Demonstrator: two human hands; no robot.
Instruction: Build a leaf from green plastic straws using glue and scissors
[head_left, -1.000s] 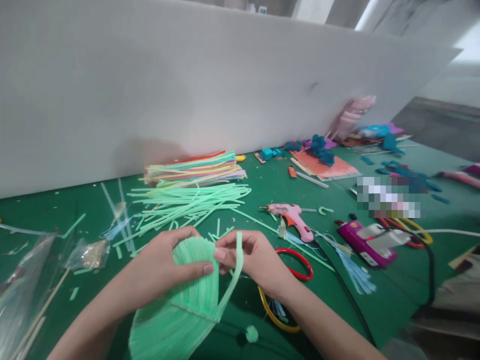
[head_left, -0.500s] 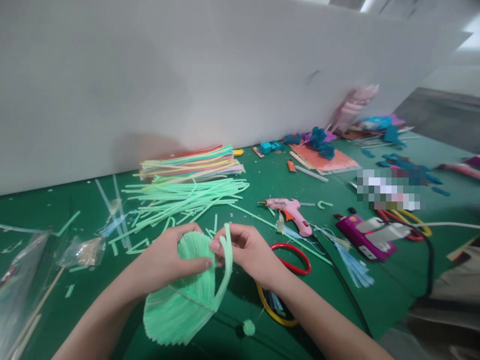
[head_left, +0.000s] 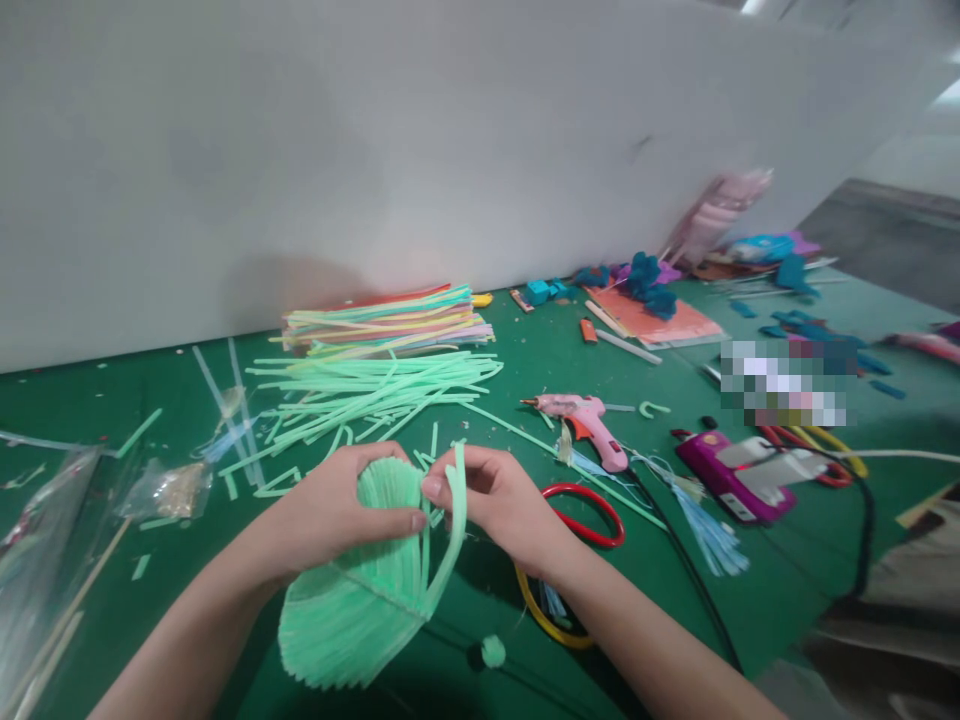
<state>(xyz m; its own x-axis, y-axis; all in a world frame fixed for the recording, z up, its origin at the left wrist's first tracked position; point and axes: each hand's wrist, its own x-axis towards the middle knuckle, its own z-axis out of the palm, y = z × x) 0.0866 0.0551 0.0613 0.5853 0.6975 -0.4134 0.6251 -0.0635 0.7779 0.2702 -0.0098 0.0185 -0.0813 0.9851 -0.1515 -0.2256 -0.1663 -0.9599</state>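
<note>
A leaf shape built from rows of light green pipe cleaners (head_left: 352,625) is in my left hand (head_left: 337,510), thumb across its front and fingers behind. A ridge runs along its middle. At its right edge, my right hand (head_left: 487,500) pinches a green pipe cleaner strand between thumb and fingers; the fingertips partly hide it. Loose green ends (head_left: 456,500) stand up beside those fingers and join the leaf lower down. Behind the hands lies a pile of loose green pipe cleaners (head_left: 382,385).
A multicoloured pipe cleaner bundle (head_left: 390,322) lies by the wall. To the right are a pink glue gun (head_left: 589,420) with a black cord, scissors with a red handle (head_left: 619,520), and a purple power strip (head_left: 720,475). A small plastic bag (head_left: 169,490) lies left. A green pompom (head_left: 493,652) sits near the front.
The leaf's strands have parted slightly near my right fingertips, with one strand standing apart at the edge. Both hands keep nearly the same hold; the view has shifted a little.
</note>
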